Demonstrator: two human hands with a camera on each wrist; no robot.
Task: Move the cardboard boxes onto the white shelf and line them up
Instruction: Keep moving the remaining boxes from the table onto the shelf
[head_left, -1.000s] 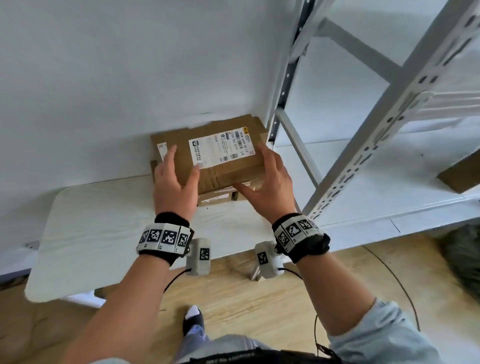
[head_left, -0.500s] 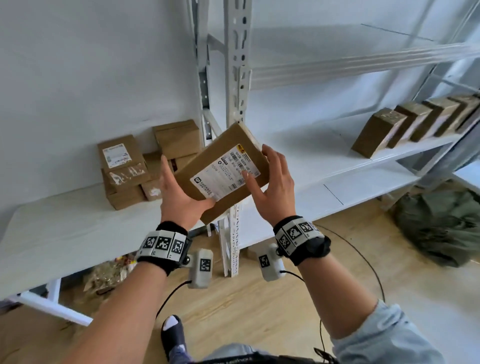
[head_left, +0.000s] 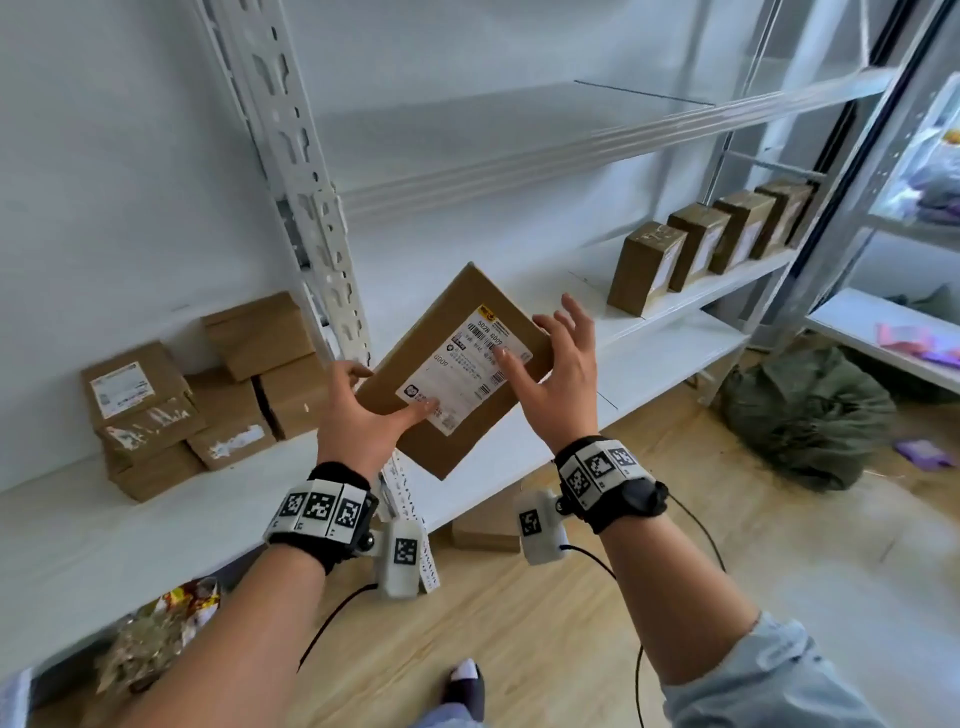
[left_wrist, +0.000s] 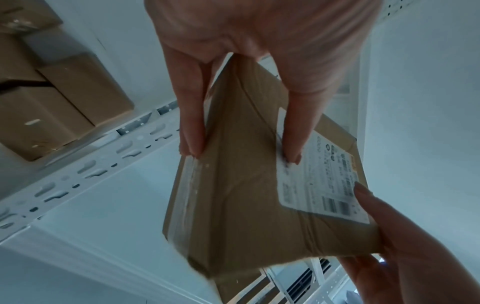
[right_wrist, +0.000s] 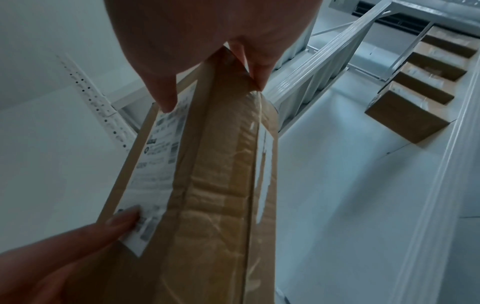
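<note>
We hold a flat cardboard box (head_left: 452, 369) in the air between both hands, tilted, its white shipping label (head_left: 465, 366) facing us. Our left hand (head_left: 363, 415) grips its lower left edge, thumb pressed on the label and fingers behind. Our right hand (head_left: 558, 374) takes the right edge, thumb on the label; in the right wrist view its fingers (right_wrist: 255, 67) curl round the far side.

The box hangs in front of the white shelf (head_left: 670, 306), just right of the perforated upright post (head_left: 306, 197). At two o'clock a row of four boxes (head_left: 711, 239) stands on edge on that shelf board, side by side. Between the held box and the nearest box of the row the board lies bare, with open height under the upper shelf board (head_left: 597, 140).

At nine o'clock, left of the post, a pile of cardboard boxes (head_left: 202, 389) sits against the wall.

Half a second ago the box was in front of the post; it has now moved right, and the row looks nearer.
</note>
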